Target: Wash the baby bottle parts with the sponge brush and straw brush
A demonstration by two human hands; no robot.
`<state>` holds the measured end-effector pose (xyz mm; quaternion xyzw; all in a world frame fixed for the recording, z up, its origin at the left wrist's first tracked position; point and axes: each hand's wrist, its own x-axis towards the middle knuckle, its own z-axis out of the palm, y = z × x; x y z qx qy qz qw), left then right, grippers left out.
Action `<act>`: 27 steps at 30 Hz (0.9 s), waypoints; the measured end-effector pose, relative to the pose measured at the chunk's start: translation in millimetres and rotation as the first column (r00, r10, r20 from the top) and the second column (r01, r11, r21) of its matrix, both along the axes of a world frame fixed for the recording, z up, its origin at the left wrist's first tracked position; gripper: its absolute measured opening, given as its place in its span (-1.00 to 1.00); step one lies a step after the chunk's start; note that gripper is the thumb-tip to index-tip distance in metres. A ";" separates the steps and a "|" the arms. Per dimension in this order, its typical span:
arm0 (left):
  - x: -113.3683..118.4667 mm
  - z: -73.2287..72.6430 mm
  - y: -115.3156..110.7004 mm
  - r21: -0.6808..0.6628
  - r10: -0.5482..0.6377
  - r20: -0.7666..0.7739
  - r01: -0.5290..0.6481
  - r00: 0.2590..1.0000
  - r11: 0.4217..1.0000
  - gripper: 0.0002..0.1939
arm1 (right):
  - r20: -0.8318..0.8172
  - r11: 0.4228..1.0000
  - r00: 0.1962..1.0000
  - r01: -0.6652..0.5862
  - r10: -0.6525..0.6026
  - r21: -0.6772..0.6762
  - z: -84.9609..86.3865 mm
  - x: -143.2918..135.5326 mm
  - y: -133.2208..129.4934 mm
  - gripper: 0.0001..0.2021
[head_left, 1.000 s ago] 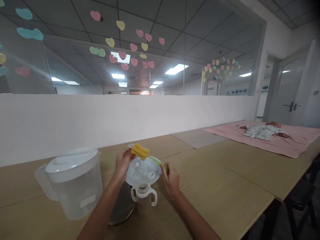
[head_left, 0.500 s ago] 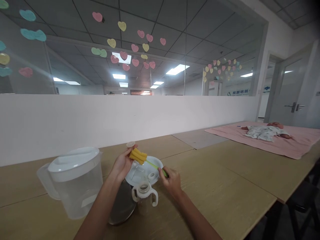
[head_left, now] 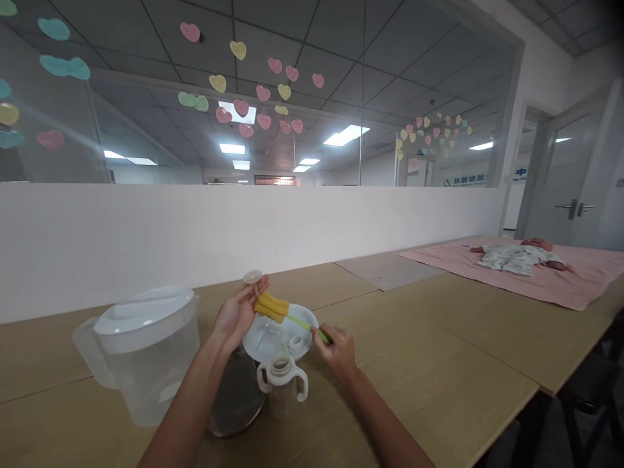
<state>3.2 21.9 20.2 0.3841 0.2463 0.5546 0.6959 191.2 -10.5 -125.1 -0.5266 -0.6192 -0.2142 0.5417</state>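
sponge brush [head_left: 279, 311] — slanted, head leftward

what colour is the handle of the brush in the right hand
Bright green; the handle shows in the head view, below the yellow sponge.

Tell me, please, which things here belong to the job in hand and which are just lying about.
Seemingly in use: sponge brush, small clear piece, handled bottle, white bowl, perhaps the jug.

Probably just lying about: pink cloth, doll-like figure.
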 end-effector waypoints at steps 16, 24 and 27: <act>-4.6 -1.8 -0.1 0.208 0.037 -0.086 -0.019 0.996 0.978 -0.86 | 0.095 0.995 0.991 0.095 -0.098 0.028 -5.9 3.6 2.4 -0.63; -9.7 -7.1 1.0 0.520 0.420 -0.416 -0.168 0.807 0.838 -0.66 | -0.153 0.992 0.985 0.089 -0.075 0.092 -2.0 8.1 1.9 -0.59; -17.9 -9.1 6.3 0.675 0.626 -0.574 -0.128 0.528 0.727 -0.79 | -0.156 0.992 0.985 0.089 -0.075 0.085 -2.8 9.5 3.3 -0.59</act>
